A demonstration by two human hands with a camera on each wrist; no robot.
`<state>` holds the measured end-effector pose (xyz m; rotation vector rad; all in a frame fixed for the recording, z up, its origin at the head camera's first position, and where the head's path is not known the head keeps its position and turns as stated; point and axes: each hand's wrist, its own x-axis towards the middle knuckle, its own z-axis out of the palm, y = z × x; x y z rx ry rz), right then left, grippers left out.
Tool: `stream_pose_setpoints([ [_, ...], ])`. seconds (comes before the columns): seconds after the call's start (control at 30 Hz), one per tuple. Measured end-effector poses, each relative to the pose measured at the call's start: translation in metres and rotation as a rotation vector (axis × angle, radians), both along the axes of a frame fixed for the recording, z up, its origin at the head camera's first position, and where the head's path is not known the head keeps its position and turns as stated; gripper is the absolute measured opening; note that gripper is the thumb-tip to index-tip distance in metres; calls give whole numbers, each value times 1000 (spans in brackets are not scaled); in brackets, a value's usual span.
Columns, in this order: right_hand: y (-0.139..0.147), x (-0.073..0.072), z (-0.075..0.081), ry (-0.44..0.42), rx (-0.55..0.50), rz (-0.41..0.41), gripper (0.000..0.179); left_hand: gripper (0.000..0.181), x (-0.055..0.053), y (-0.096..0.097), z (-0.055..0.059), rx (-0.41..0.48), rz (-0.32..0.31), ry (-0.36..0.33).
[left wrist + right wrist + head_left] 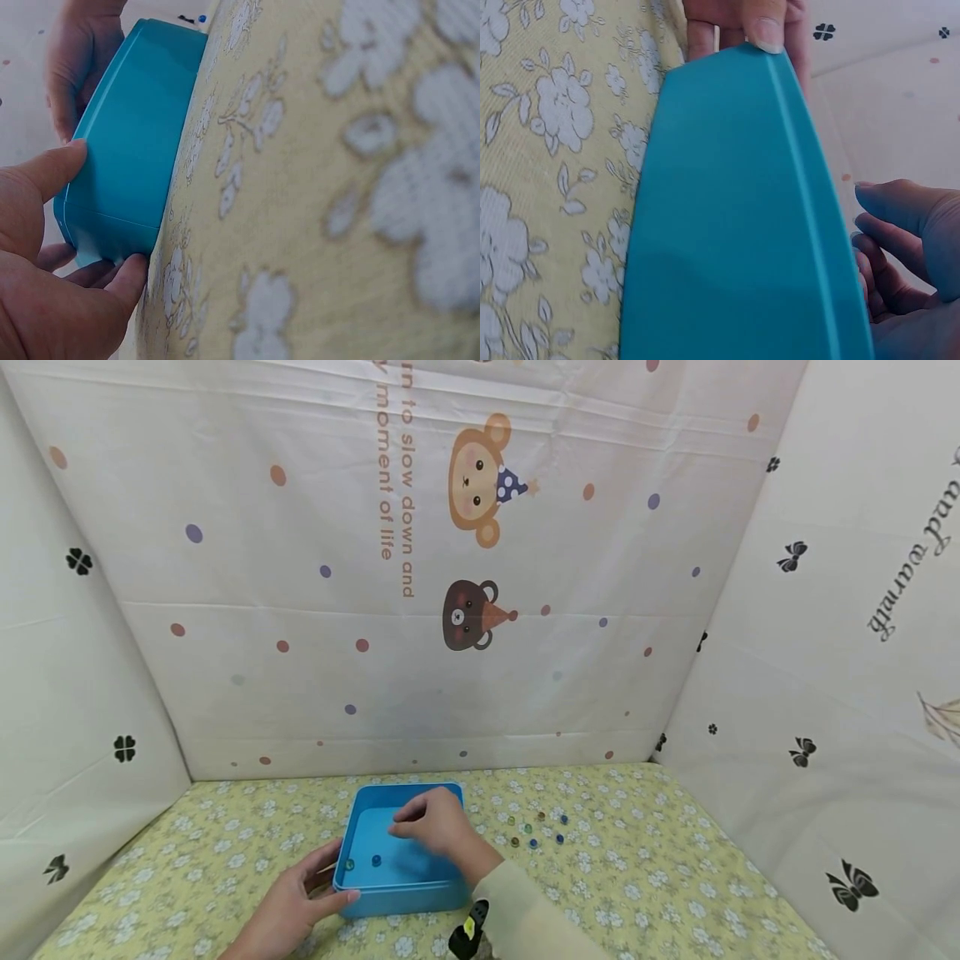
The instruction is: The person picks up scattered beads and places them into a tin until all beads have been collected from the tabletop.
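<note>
A blue rectangular box (405,896) stands on the flowered cloth with its top uncovered. My left hand (288,902) grips its near left corner, thumb on the rim and fingers along the side wall (135,120). Inside lie a dark blue glassy bead (377,861) and a greenish one (349,864), close to the left wall. Over the box's inside hovers my right hand (435,822), fingers bent and pointing left. In the right wrist view its thumb (900,202) and index fingertip come close together; I cannot tell whether a small bead is between them.
To the right of the box, several small glassy beads lie loose on the cloth, among them a blue bead (533,843), a green bead (528,828) and an amber bead (515,842). Printed white sheets (322,677) hang behind and on both sides of the flowered cloth (637,868).
</note>
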<state>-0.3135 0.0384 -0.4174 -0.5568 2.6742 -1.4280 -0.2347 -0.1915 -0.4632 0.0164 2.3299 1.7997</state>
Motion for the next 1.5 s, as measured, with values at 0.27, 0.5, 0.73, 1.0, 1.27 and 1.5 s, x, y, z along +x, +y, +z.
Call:
stream_pose_setpoints([
  [0.27,16,-5,6,6,-47,5,13,89,1,2,1,12,9,7],
  [0.5,28,-7,7,16,-78,-21,13,88,2,5,4,17,18,10],
  [0.73,45,-12,6,46,-94,-34,19,89,0,5,3,7,30,2],
  [1.0,63,-14,5,62,-167,-61,24,91,-1,3,2,-15,23,1],
  [1.27,85,-19,-3,119,-214,-72,26,92,-1,3,0,-12,40,2],
  [1.5,102,-19,-8,137,-234,-103,23,92,-1,2,1,-4,22,3],
])
